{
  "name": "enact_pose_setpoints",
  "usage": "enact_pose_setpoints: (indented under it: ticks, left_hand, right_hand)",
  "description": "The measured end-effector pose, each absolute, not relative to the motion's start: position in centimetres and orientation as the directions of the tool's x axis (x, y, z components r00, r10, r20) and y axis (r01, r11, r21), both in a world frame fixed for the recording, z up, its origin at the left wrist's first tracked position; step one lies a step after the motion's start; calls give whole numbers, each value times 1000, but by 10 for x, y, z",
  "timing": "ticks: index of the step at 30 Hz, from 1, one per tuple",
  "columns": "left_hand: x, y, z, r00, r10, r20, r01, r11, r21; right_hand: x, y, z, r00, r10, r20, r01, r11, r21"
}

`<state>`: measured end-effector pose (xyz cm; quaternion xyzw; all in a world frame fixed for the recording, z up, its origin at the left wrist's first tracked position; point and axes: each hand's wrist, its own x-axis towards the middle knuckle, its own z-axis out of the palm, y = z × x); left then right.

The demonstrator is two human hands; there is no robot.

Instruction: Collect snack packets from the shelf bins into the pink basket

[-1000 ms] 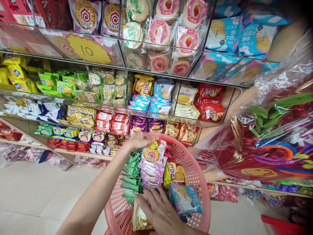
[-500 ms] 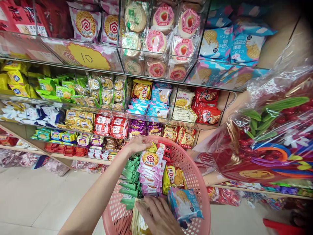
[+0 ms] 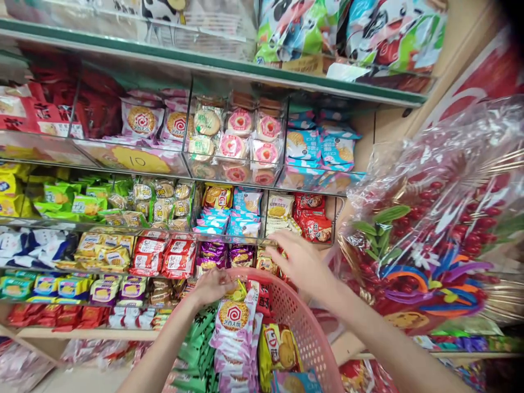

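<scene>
My left hand (image 3: 213, 285) is closed on the far rim of a pink plastic basket (image 3: 303, 333) and holds it up in front of the shelves. Inside the basket lie pink-and-white biscuit packs (image 3: 234, 327), green packs (image 3: 200, 349), a yellow snack pack (image 3: 280, 346) and a blue pack (image 3: 295, 382). Above the basket, my right hand (image 3: 301, 261) is raised with fingers spread and nothing in it. It hovers near the orange snack packs (image 3: 268, 263) and the cream-coloured packs (image 3: 280, 210) on the shelf.
Glass-fronted shelves (image 3: 135, 164) hold many rows of snack packets, with a yellow "10" price label (image 3: 137, 161). A large gift bundle wrapped in clear plastic (image 3: 434, 240) juts out at the right. More bags (image 3: 347, 27) sit on the top shelf.
My right hand has left the packs at the near side of the basket and risen toward the shelf. The view has tilted upward, showing the top shelf.
</scene>
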<state>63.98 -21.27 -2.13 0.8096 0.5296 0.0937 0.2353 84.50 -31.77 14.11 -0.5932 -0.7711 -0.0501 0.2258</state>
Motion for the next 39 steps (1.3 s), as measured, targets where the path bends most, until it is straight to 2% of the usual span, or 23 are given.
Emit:
enact_pose_setpoints:
  ticks: [2,4,7,11,23,39]
  left_hand:
    - [639,-212,-22,429,898,-96,812,-337,477]
    - [639,-212,-22,432,897,-91,813,-343,471]
    - [640,-212,-20,428,900,-83,811,-341,476]
    - [640,-212,-19,416,905,-87,813,-328,481]
    - [641,-213,-16,445,888,-118,799,-334,500]
    - [641,-214,-15,445,887,-121,800,-333,499]
  right_hand:
    - [860,-287,147,-103,881,461,988,145,-57]
    - [871,-263,147,-77,877,474,997,64,42]
    - [882,-239,145,-107,866,489,989,43,141]
    - [890,-221,137,-126,830,544,976,7,216]
    - [890,-192,123,-147,802,579,950,-49,309]
    - [889,-190,121,-146,819,555,937,-66,343]
